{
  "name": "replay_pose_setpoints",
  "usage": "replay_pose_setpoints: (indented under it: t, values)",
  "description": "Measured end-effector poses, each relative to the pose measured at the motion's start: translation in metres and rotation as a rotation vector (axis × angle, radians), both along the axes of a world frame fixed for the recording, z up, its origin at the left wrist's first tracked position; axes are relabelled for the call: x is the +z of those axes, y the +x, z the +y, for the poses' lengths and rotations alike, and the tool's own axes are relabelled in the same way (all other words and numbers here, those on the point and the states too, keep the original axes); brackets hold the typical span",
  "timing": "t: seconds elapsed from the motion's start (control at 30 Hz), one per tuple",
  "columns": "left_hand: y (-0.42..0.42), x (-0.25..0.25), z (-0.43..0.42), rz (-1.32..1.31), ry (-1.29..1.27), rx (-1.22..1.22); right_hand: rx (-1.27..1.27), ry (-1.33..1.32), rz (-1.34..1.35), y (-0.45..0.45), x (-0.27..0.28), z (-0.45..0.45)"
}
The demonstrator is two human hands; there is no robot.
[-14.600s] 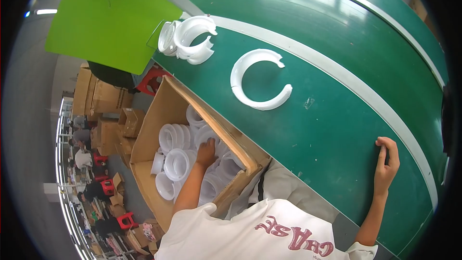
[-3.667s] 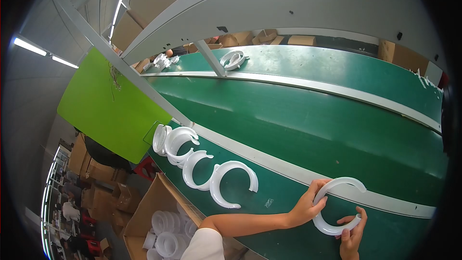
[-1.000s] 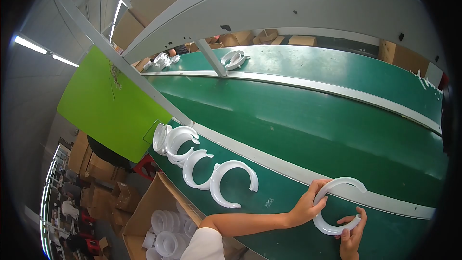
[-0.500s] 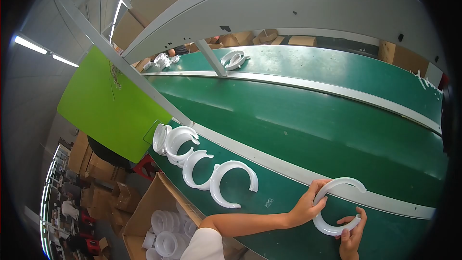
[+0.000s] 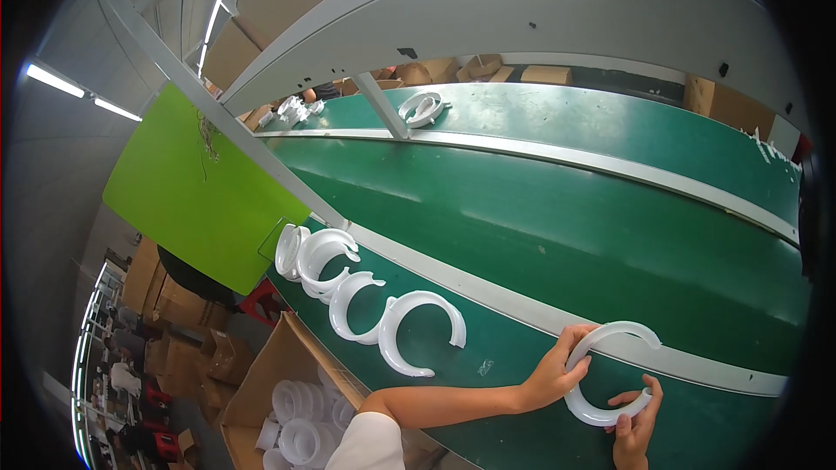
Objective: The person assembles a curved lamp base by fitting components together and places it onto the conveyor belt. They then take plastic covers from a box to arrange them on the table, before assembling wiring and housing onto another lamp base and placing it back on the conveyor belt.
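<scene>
Glossy white plastic C-shaped ring [image 5: 576, 400] is held over the green worktop [image 5: 514, 355]; on my feed the left hand [image 5: 557, 372] pinches its side, the right hand [image 5: 637, 426] its lower end. Beside the worktop's near edge I see a brown cardboard box [image 5: 266, 365] holding white plastic rings [image 5: 289, 446]. Other open white rings [image 5: 390, 350] sit toward the worktop's left end; beyond its pale rail [image 5: 492, 305] lies a smooth green strip [image 5: 522, 222].

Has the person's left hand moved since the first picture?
Yes: judged against the cardboard box, the left hand has gone from inside it to its right, now gripping a white ring over the green table.
</scene>
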State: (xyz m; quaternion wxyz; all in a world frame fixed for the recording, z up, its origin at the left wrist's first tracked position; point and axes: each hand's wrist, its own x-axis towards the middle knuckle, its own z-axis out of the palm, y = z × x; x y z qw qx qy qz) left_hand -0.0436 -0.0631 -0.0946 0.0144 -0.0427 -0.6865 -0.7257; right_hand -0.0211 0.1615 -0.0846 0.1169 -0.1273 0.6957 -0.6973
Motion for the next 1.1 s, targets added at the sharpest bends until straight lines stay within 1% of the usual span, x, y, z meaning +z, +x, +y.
replay_pose_setpoints:
  t: [0.5,0.7,0.8,0.9,0.93,1.0,1.1]
  values:
    - [0.001,0.002,0.0,-0.026,0.014,-0.007,0.0,0.023,0.02,0.0,-0.001,0.001]
    - [0.0,0.002,0.0,-0.001,-0.036,0.006,0.0,0.006,-0.025,0.0,0.003,0.0]
    - [0.0,0.0,0.0,-0.011,0.003,0.002,0.002,0.013,-0.013,-0.001,0.0,0.001]
    - [0.001,0.001,0.0,-0.011,-0.014,0.016,-0.074,0.056,-0.053,0.001,-0.008,-0.002]
    - [0.003,0.002,0.002,-0.018,-0.025,0.041,-0.036,0.072,-0.026,-0.001,-0.009,0.001]
    - [0.002,0.003,0.003,-0.016,-0.03,0.054,0.01,0.077,-0.068,-0.002,-0.006,0.006]
    - [0.003,-0.003,0.002,0.014,-0.045,0.052,0.029,0.068,-0.085,-0.001,-0.002,0.006]
